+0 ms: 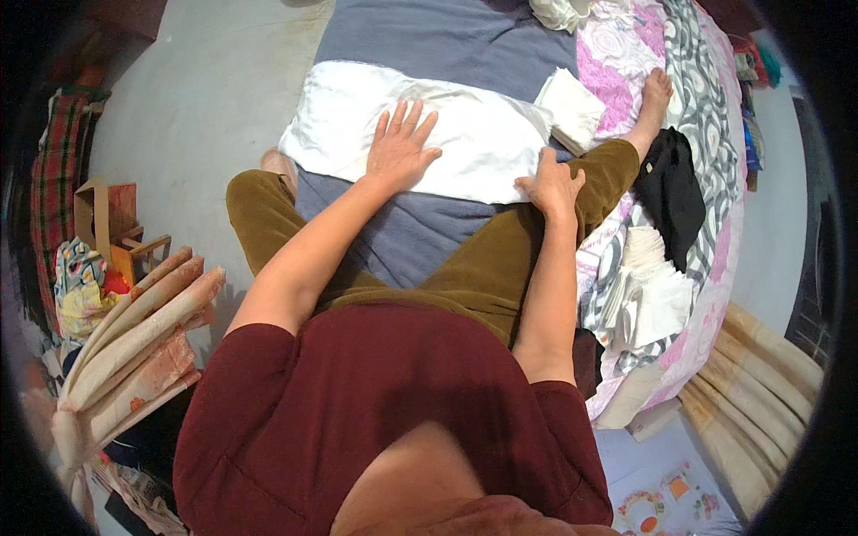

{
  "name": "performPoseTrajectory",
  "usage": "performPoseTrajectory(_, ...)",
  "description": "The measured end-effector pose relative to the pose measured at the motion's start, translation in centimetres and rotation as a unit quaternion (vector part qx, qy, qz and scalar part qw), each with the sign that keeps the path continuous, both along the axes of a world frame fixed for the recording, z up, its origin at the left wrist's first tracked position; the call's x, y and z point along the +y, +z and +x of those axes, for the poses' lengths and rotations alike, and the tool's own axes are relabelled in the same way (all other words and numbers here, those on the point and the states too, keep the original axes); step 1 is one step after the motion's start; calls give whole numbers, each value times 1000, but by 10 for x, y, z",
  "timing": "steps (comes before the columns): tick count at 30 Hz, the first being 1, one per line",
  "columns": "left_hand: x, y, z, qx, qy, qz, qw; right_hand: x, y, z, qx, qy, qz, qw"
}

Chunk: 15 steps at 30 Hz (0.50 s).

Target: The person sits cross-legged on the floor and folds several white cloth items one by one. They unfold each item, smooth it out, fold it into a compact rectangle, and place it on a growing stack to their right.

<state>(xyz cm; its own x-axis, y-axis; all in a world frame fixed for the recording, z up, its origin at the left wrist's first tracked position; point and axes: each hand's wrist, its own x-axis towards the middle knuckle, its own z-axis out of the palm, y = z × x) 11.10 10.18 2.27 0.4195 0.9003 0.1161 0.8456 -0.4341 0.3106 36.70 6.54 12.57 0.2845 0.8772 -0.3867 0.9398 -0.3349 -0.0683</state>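
A white cloth, long and slightly wrinkled, lies across a blue-grey blanket in front of me. Flat on the middle of the cloth, with fingers spread, rests my left hand. My right hand is at the cloth's near right corner, over my bent leg. Its fingers and thumb are apart, touching the edge, and I see nothing gripped in them. Just beyond that hand a stack of folded white cloths sits at the blanket's right side.
Along the right run a pink and grey patterned bedcover, a black garment and a pile of white cloths. Tied curtains hang at left, others at lower right. A cardboard box stands by the left wall.
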Motion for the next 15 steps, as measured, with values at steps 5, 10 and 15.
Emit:
performPoseTrajectory(5, 3, -3, -3, -18, 12, -13, 1000, -8, 9, -8, 356, -160, 166, 906)
performPoseTrajectory(10, 11, -5, -3, -94, 36, -53, 993, -21, -28, -4, 649, -333, 212, 650)
performPoseTrajectory(15, 13, -8, -2, -98, 46, -50, 993, -19, -33, -19, 667, -428, 198, 577)
